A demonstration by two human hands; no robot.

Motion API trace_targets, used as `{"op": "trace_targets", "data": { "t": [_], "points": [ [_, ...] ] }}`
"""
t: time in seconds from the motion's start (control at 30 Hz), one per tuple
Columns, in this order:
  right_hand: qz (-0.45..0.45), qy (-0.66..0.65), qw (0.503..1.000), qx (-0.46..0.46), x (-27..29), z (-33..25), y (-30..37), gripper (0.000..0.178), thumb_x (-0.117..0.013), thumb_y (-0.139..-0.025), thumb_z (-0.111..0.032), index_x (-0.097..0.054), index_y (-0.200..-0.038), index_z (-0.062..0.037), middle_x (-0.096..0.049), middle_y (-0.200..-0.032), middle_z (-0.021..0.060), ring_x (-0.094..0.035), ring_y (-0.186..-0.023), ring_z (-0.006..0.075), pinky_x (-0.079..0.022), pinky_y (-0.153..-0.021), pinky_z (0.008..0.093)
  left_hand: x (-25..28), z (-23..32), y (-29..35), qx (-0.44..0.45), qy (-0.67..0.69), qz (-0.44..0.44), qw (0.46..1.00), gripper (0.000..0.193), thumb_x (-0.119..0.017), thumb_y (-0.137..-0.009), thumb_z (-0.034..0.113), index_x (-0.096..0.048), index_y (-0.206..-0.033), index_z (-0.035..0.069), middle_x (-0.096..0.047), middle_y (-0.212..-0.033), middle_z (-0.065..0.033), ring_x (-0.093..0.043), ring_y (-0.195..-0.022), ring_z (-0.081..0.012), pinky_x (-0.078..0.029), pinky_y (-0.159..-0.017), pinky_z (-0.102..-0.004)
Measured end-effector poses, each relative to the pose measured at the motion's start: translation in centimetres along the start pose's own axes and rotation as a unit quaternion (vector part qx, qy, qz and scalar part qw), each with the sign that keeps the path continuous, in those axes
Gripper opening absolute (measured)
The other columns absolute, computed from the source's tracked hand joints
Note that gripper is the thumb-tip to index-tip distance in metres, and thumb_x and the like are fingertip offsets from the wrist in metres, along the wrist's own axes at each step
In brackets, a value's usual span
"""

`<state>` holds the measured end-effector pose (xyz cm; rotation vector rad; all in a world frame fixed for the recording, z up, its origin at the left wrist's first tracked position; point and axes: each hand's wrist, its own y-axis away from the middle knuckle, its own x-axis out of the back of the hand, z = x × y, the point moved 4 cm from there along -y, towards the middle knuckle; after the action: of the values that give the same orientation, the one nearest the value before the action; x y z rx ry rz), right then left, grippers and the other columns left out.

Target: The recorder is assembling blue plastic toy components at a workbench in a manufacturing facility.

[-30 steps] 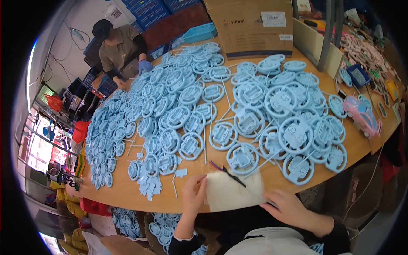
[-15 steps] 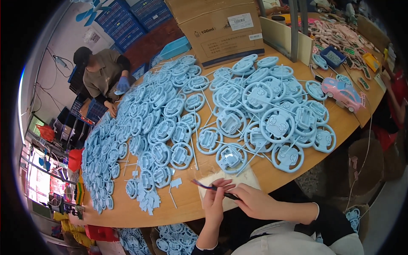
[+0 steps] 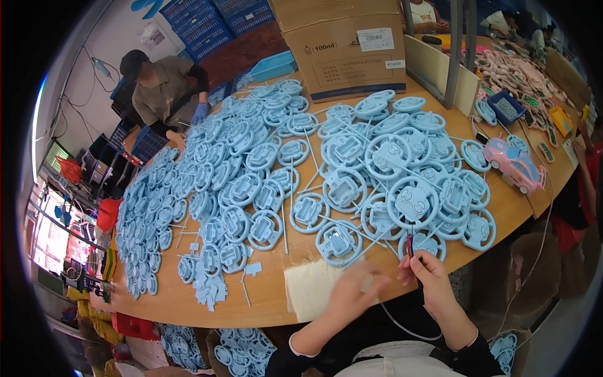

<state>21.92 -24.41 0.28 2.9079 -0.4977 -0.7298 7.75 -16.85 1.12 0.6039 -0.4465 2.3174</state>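
My right hand [image 3: 427, 276] pinches a thin, dark, wire-like piece [image 3: 410, 245] with red and blue along it, pointing up toward the pile. Its exact kind is too small to make out. Left of it, my left hand [image 3: 358, 292] is blurred by motion, fingers apart and nothing visible in them. It hovers over a cream-coloured pad [image 3: 308, 292] at the table's near edge. Just beyond both hands lie light-blue plastic steering-wheel-shaped parts [image 3: 411, 201], heaped up, some with thin blue sticks between them.
More blue wheel parts [image 3: 232, 182] cover the table's left side, with flat blue scraps [image 3: 210, 286] nearby. A cardboard box [image 3: 342, 50] stands at the back. A pink toy car [image 3: 514, 164] and a blue bin [image 3: 505, 108] sit at right. Another person [image 3: 166, 94] works at far left.
My hands have come apart. The right hand has moved right and up with the dark piece, now upright. The left hand has let go of it. The view has shifted slightly.
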Motion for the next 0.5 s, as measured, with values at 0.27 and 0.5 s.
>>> {"op": "trace_targets", "data": {
  "t": [0.27, 0.5],
  "points": [
    [-0.094, 0.029, 0.994, -0.053, -3.5, 5.3, -4.3, 0.015, -0.048, -0.089, -0.019, -0.053, -0.088, -0.0046, -0.053, -0.097, 0.003, -0.048, -0.088, 0.0084, -0.038, -0.083, 0.0233, 5.5, -8.6, -3.2, 0.097, -0.139, 0.133, 0.976, 0.051, -0.07, -0.069, 0.027, -0.049, -0.103, -0.005, -0.051, -0.097, -0.0189, -0.052, -0.08, -0.0286, -0.042, -0.069, -0.0353],
    [-0.053, 0.025, 0.992, -0.114, -3.2, 5.8, -4.6, 0.017, -0.046, -0.09, -0.019, -0.053, -0.089, -0.0034, -0.053, -0.087, 0.0018, -0.05, -0.088, 0.0093, -0.039, -0.084, 0.0235, 4.9, -9.7, -2.5, 0.206, 0.216, 0.162, 0.941, 0.039, -0.071, -0.069, 0.012, -0.048, -0.099, 0.001, -0.051, -0.086, -0.0031, -0.052, -0.074, -0.0096, -0.043, -0.06, -0.0207]
  ]
}}
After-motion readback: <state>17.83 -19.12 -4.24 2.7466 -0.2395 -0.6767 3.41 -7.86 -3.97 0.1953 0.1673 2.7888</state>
